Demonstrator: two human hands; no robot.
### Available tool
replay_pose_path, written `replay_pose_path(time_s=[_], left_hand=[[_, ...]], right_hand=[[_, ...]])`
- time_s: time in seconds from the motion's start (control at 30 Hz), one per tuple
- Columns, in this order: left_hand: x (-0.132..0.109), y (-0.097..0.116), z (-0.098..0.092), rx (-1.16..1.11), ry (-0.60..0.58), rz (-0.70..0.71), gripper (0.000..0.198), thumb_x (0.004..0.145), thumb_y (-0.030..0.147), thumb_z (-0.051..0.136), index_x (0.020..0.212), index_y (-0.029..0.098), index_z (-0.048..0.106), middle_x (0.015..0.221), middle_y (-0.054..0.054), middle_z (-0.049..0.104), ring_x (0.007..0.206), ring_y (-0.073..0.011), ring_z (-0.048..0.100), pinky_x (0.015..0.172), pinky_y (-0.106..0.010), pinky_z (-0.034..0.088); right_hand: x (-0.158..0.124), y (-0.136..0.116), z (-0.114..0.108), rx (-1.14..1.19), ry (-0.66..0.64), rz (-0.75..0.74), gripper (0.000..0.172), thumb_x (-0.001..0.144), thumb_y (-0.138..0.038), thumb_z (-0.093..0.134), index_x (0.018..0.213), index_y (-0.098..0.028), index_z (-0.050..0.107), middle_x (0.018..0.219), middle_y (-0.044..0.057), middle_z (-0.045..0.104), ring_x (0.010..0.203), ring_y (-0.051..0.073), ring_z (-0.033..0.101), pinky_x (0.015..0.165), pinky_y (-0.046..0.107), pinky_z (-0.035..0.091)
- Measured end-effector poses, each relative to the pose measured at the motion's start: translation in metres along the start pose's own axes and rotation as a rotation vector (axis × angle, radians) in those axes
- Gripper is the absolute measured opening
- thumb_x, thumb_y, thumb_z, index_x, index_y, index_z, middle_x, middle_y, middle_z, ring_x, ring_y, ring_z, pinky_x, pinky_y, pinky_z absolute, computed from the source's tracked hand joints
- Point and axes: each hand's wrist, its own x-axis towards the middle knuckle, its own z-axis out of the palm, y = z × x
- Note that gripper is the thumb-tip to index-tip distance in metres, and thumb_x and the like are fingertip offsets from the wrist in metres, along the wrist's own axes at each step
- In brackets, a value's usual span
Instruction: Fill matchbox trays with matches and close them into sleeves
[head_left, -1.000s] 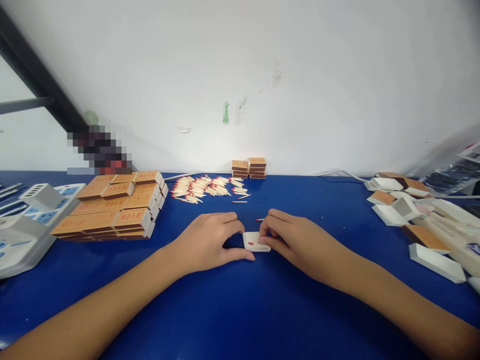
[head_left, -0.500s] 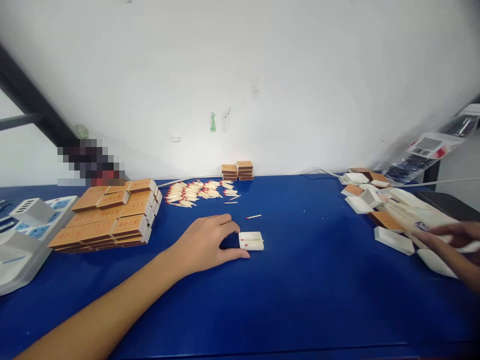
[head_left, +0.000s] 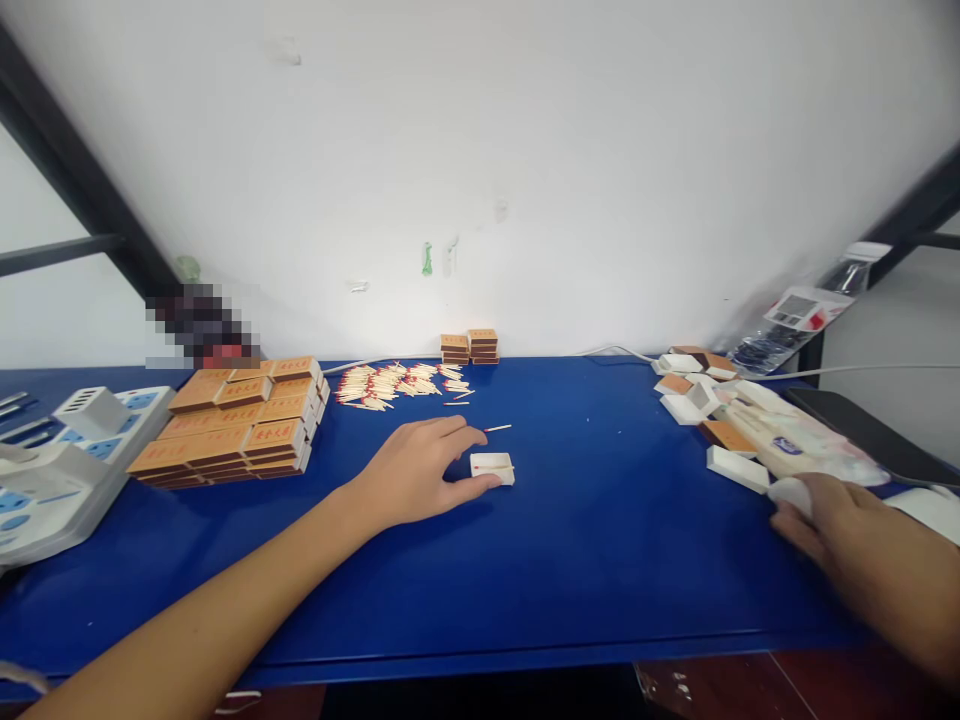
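Note:
On the blue table, my left hand [head_left: 420,470] lies with thumb and fingers apart around the left side of a small white matchbox tray [head_left: 493,468] holding a few matches. My right hand [head_left: 847,530], at the right, has its fingers curled round a white piece, partly hidden, that looks like an empty tray [head_left: 793,495]. Just behind the small tray lies a single match [head_left: 498,428]. Farther back is a pile of red-tipped matches [head_left: 390,384]. Loose white trays and orange covers [head_left: 726,437] are beside my right hand.
Stacked orange matchboxes [head_left: 240,430] and a white power strip [head_left: 97,470] stand at the left. A few more boxes [head_left: 469,347] sit against the wall. A tissue pack [head_left: 806,440], black phone [head_left: 862,432] and plastic bottle [head_left: 810,305] are at the right.
My right hand has come down and nearer to the loose trays, closing round a white piece. My left hand stays beside the small tray. The view has shifted slightly.

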Motion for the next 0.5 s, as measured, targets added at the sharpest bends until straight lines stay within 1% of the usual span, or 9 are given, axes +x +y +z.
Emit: replay_pose_path(time_s=[0.07,0.13,0.17,0.2,0.23,0.33,0.37,0.4,0.5], left_hand=[[0.0,0.005,0.001,-0.032,0.012,0.015,0.036,0.098,0.049,0.067,0.116,0.017,0.072,0.089,-0.003,0.069,0.071,-0.0157,0.063,0.064,-0.029,0.047],[-0.001,0.012,0.004,-0.1,0.045,0.029,0.031,0.099,0.046,0.067,0.112,0.018,0.073,0.091,-0.003,0.07,0.078,-0.0173,0.065,0.069,-0.03,0.05],[-0.002,0.017,0.006,-0.144,0.073,0.044,0.029,0.099,0.045,0.068,0.112,0.019,0.073,0.094,-0.004,0.07,0.083,-0.0184,0.066,0.073,-0.031,0.052],[-0.002,0.022,0.008,-0.192,0.11,0.064,0.03,0.099,0.045,0.068,0.112,0.018,0.073,0.099,-0.005,0.072,0.089,-0.0196,0.066,0.08,-0.033,0.054],[-0.003,0.027,0.01,-0.243,0.137,0.088,0.033,0.098,0.046,0.07,0.116,0.018,0.072,0.104,-0.006,0.072,0.095,-0.0205,0.066,0.086,-0.034,0.055],[-0.004,0.041,0.011,-0.409,0.149,0.167,0.052,0.092,0.05,0.076,0.133,0.019,0.065,0.113,-0.008,0.074,0.103,-0.0209,0.067,0.095,-0.035,0.056],[-0.005,0.046,0.01,-0.459,0.134,0.187,0.052,0.093,0.048,0.075,0.135,0.02,0.064,0.112,-0.007,0.075,0.103,-0.0201,0.068,0.095,-0.034,0.056],[-0.005,0.05,0.007,-0.501,0.122,0.198,0.047,0.095,0.045,0.073,0.135,0.021,0.064,0.111,-0.007,0.075,0.101,-0.0187,0.069,0.094,-0.032,0.056],[-0.012,0.066,-0.001,-0.608,0.053,0.172,0.039,0.097,0.038,0.072,0.133,0.022,0.067,0.111,-0.006,0.076,0.097,-0.0152,0.071,0.09,-0.024,0.057]], right_hand=[[-0.007,-0.021,-0.01,0.007,-0.026,-0.084,0.048,0.107,-0.055,0.045,0.098,-0.014,0.07,0.095,0.025,0.073,0.08,0.029,0.073,0.069,0.046,0.045],[-0.018,-0.055,-0.024,0.214,0.032,-0.161,0.061,0.104,-0.067,0.038,0.108,-0.016,0.072,0.111,0.024,0.073,0.102,0.031,0.073,0.084,0.047,0.052],[-0.024,-0.077,-0.033,0.338,0.022,-0.189,0.059,0.102,-0.069,0.042,0.112,-0.02,0.073,0.117,0.02,0.073,0.107,0.029,0.072,0.088,0.045,0.053],[-0.031,-0.1,-0.041,0.46,-0.002,-0.197,0.052,0.101,-0.067,0.049,0.115,-0.024,0.074,0.119,0.017,0.073,0.105,0.027,0.073,0.085,0.041,0.056],[-0.037,-0.124,-0.049,0.574,-0.034,-0.204,0.045,0.099,-0.064,0.057,0.115,-0.026,0.075,0.116,0.014,0.073,0.098,0.024,0.074,0.076,0.036,0.058],[-0.049,-0.188,-0.067,0.815,-0.229,-0.237,0.034,0.096,-0.055,0.067,0.113,-0.028,0.076,0.103,0.008,0.073,0.075,0.018,0.071,0.05,0.025,0.054],[-0.051,-0.203,-0.071,0.877,-0.281,-0.25,0.03,0.096,-0.052,0.067,0.109,-0.027,0.077,0.096,0.006,0.072,0.07,0.016,0.07,0.048,0.023,0.053],[-0.052,-0.214,-0.075,0.933,-0.331,-0.243,0.027,0.096,-0.05,0.067,0.106,-0.026,0.077,0.09,0.004,0.072,0.068,0.016,0.069,0.051,0.023,0.055],[-0.062,-0.222,-0.081,1.084,-0.469,-0.175,0.025,0.093,-0.049,0.071,0.094,-0.025,0.074,0.082,0.003,0.073,0.07,0.017,0.072,0.062,0.024,0.061]])
